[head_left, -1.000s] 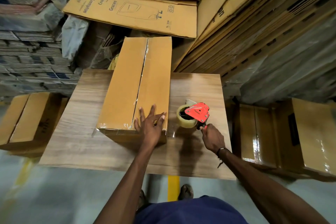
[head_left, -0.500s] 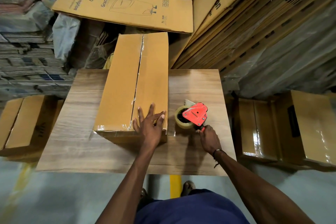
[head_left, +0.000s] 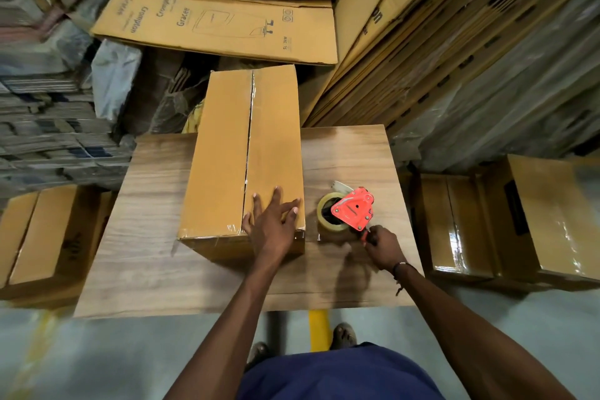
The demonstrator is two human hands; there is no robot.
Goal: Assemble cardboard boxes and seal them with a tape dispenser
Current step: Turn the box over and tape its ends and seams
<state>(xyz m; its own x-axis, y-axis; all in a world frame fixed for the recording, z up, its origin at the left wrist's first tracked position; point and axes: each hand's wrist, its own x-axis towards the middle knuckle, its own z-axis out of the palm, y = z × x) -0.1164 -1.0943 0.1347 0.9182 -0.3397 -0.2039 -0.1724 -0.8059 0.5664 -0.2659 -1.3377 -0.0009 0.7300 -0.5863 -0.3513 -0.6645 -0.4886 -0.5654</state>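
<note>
A closed cardboard box (head_left: 224, 153) lies lengthwise on the wooden table (head_left: 149, 237), with clear tape along its centre seam. My left hand (head_left: 271, 224) rests flat on the box's near right corner, fingers spread. To the right of the box a red tape dispenser (head_left: 352, 209) with a roll of clear tape stands on the table. My right hand (head_left: 381, 245) grips its handle from the near side.
Flattened cartons (head_left: 214, 26) are stacked behind the table and lean at the right. Sealed boxes (head_left: 532, 217) stand on the floor to the right, another box (head_left: 39, 237) to the left. Bundled stacks (head_left: 45, 120) fill the left. My feet stand by a yellow floor line (head_left: 318, 328).
Both hands keep their places on the box and the dispenser. The view has shifted slightly.
</note>
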